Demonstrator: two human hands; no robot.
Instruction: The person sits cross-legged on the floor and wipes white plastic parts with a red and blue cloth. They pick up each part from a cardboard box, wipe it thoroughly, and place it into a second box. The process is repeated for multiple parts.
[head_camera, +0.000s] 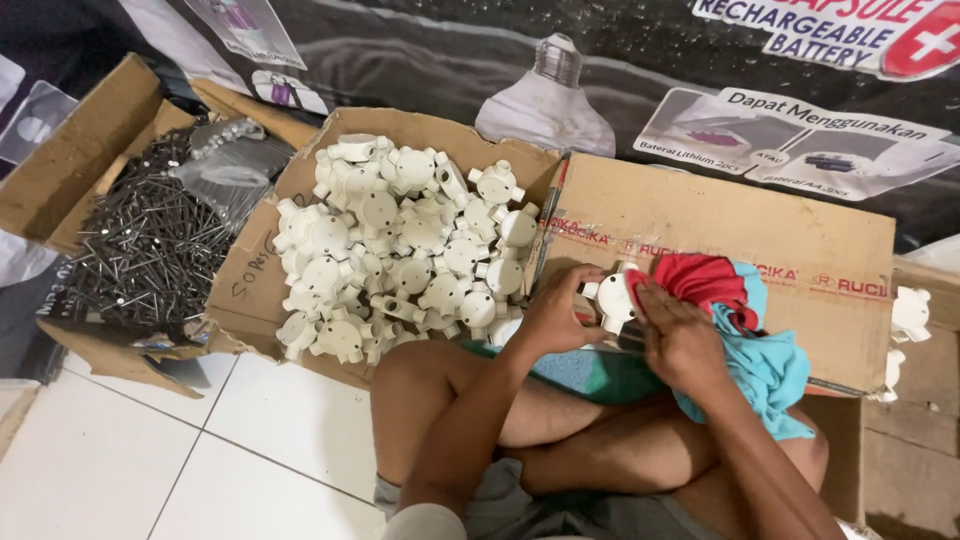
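Observation:
My left hand (556, 312) grips a white round plastic junction box (612, 297) by its side. My right hand (682, 338) presses a red and light-blue cloth (745, 330) against the box's face. Both hands are above my crossed legs, in front of a shut cardboard carton (720, 225). To the left, an open cardboard box (262, 290) is filled with several more white junction boxes (400, 240).
At far left an open carton (80, 150) holds a heap of dark metal nails (150, 245). More white fittings (908, 312) lie at the right by the shut carton. A printed banner (640, 70) hangs behind. White floor tiles (150, 460) lie at lower left.

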